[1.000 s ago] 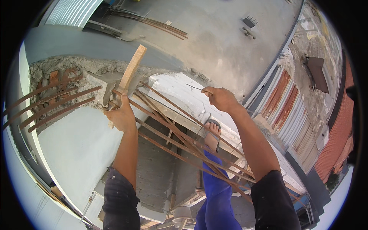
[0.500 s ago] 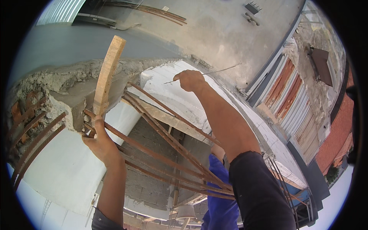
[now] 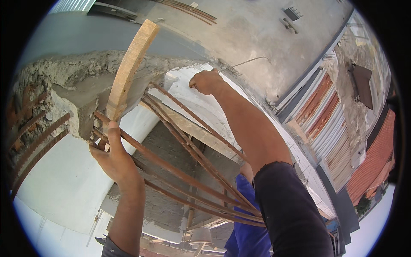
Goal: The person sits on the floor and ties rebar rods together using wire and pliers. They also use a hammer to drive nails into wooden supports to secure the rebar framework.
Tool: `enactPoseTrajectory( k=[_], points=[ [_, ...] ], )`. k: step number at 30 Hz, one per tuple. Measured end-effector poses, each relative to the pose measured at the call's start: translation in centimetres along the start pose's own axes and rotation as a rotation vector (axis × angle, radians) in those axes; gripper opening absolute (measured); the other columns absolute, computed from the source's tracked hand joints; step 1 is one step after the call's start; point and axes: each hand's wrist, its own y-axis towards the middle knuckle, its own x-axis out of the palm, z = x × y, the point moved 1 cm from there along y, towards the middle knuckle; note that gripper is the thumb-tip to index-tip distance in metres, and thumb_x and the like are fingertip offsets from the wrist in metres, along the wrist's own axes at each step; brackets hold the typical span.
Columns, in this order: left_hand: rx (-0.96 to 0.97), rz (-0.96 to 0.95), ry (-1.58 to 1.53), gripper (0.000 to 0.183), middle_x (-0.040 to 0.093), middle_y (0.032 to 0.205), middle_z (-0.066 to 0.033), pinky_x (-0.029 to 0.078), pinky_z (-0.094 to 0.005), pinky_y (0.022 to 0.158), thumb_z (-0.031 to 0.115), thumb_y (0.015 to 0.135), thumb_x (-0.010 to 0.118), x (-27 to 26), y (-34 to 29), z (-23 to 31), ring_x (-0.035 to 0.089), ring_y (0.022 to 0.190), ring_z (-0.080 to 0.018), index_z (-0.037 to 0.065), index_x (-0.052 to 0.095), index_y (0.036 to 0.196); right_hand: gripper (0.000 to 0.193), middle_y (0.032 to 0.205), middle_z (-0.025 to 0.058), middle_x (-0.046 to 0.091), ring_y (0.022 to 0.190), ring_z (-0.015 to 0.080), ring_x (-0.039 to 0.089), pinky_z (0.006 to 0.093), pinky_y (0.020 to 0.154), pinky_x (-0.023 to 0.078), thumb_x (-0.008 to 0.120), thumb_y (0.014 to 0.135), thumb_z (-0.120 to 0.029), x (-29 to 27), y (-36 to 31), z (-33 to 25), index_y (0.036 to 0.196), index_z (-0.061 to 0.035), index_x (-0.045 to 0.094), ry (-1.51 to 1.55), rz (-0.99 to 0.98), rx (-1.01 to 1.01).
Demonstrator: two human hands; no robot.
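My left hand [image 3: 115, 160] grips the lower end of a pale wooden strip [image 3: 128, 73], thumb along it, where it passes among rusty rebar rods [image 3: 167, 167]. The strip stands up, tilted a little, against the rough concrete edge [image 3: 85, 88]. Farther right, my right hand [image 3: 207, 81] is closed on a thin wire [image 3: 250, 61] over the white slab edge [image 3: 180, 81]. The wire's free end curves out to the right with a bent tip. My right fingers are folded and partly hidden.
Several rods stick out of broken concrete at left and converge at lower right. Blue clothing [image 3: 246, 214] shows beneath my right arm. Stacked corrugated sheets [image 3: 314, 111] lie below at right. A pale bucket [image 3: 200, 235] is far down. A grey floor [image 3: 239, 30] spreads beyond the edge.
The whole view has shifted slightly. My right hand has turned and drawn a little left, and the wire's near end no longer shows. My left hand keeps its hold on the strip.
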Motion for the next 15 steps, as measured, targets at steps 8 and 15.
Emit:
enactPoseTrajectory(
  k=[8, 15],
  points=[
    [-0.002, 0.078, 0.019, 0.075, 0.054, 0.120, -0.0121, 0.039, -0.0382, 0.107, 0.052, 0.088, 0.076, 0.2, -0.1, 0.0, 0.053, 0.116, -0.0220, -0.005, 0.050, 0.130, 0.022, 0.092, 0.0000, 0.077, 0.091, 0.0152, 0.066, 0.0387, 0.084, 0.050, 0.071, 0.089, -0.028, 3.6, 3.4, 2.6, 0.107, -0.0188, 0.080, 0.542, 0.007, 0.020],
    [-0.020, 0.053, 0.034, 0.079, 0.054, 0.119, -0.0118, 0.037, -0.0376, 0.107, 0.055, 0.087, 0.076, 0.2, 0.0, -0.1, 0.052, 0.116, -0.0220, -0.006, 0.050, 0.130, 0.031, 0.113, 0.0081, 0.078, 0.103, 0.0207, 0.071, 0.0349, 0.093, 0.054, 0.073, 0.083, -0.027, 3.6, 1.1, 2.8, 0.112, -0.0206, 0.082, 0.624, 0.026, 0.212]
  ],
)
